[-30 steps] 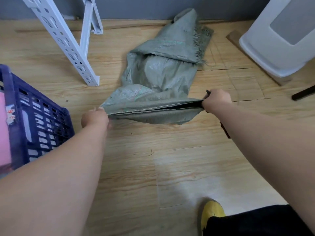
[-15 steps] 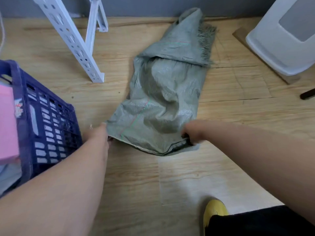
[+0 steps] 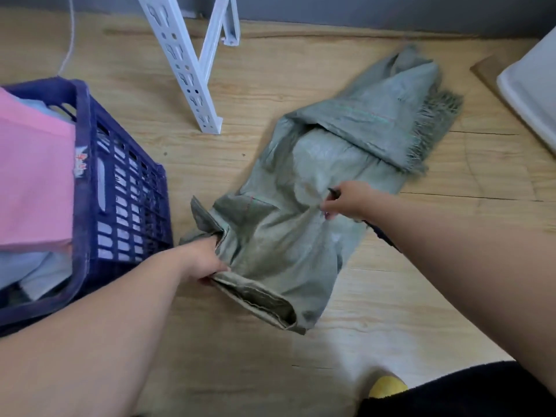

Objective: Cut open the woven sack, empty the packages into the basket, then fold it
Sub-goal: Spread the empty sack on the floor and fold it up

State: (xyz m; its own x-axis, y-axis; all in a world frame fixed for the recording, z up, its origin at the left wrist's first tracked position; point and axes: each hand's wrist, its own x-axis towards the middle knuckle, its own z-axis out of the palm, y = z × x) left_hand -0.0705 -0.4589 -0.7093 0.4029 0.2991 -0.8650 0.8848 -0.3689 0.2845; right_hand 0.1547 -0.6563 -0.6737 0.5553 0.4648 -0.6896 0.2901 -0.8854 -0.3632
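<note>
Head view recorded the woven sack (image 3: 304, 218) lying limp and flat on the wooden floor (image 3: 391, 296), just beside the blue basket (image 3: 126, 206). Left hand (image 3: 204, 260) gripped the hemmed corner; right hand (image 3: 346, 200) pinched mid-cloth, also holding a dark tool I could not identify. Judged light, soft, slippery; best held at hems, with open floor to the right.

Looks like a storeroom/workrm: slotted white shelf upright (image 3: 192, 76), blue plastic crate (image 3: 126, 200), wood-look floor (image 3: 391, 296)
</note>
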